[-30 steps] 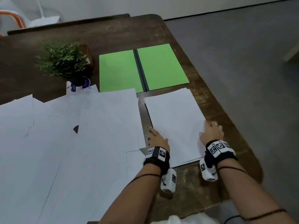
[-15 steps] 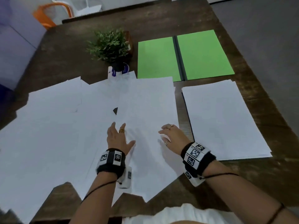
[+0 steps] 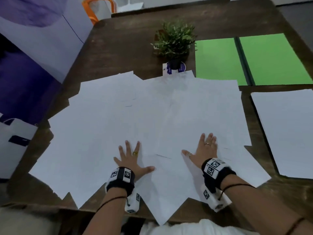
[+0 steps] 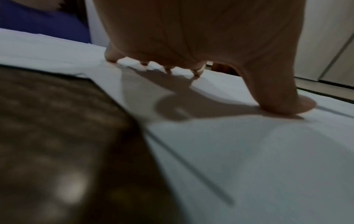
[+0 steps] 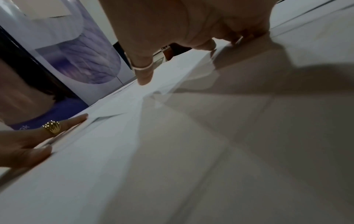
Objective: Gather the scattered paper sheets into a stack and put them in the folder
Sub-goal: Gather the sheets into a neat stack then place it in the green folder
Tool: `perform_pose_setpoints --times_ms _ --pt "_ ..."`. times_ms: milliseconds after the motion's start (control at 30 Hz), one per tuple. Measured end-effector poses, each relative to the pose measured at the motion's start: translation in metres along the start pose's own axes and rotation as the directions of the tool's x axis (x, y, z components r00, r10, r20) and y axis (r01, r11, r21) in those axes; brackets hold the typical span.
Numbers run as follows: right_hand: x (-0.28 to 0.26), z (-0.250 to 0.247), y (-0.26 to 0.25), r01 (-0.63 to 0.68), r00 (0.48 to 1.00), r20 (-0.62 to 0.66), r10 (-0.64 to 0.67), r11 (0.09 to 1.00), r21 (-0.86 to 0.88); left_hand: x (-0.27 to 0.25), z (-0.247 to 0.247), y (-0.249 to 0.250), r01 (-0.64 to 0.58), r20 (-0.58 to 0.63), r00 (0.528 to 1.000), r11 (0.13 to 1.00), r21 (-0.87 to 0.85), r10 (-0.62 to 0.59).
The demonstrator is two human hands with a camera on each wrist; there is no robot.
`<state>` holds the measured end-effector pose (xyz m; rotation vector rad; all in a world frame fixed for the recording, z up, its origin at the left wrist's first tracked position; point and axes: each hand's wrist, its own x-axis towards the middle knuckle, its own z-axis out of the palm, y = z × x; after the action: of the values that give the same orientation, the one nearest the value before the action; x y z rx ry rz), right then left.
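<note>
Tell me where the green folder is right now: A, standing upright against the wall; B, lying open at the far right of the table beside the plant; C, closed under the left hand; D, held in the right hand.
B: the green folder lies open and flat on the table, right of the plant; both hands rest on the scattered sheets.

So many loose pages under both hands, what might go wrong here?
Some scattered sheets overhang the near edge of the table, so a sweep by the left hand or right hand might slide them off. Flat palms may crease overlapping pages. The potted plant stands at the far edge of the spread and could be nudged, and the green folder is partly covered.
</note>
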<state>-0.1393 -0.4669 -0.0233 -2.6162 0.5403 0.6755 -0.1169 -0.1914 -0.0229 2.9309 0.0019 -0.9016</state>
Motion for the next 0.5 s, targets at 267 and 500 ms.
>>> perform_pose_setpoints --times_ms 267,500 --pt "-0.011 0.015 -0.028 0.048 0.999 0.013 -0.047 0.990 -0.134 -0.005 -0.002 -0.001 -0.074 -0.039 0.997 0.997 0.003 0.074" --pt "-0.017 0.012 -0.011 0.032 0.999 -0.013 -0.034 0.994 -0.102 -0.005 0.003 0.001 -0.180 -0.093 0.980 0.983 -0.044 0.175"
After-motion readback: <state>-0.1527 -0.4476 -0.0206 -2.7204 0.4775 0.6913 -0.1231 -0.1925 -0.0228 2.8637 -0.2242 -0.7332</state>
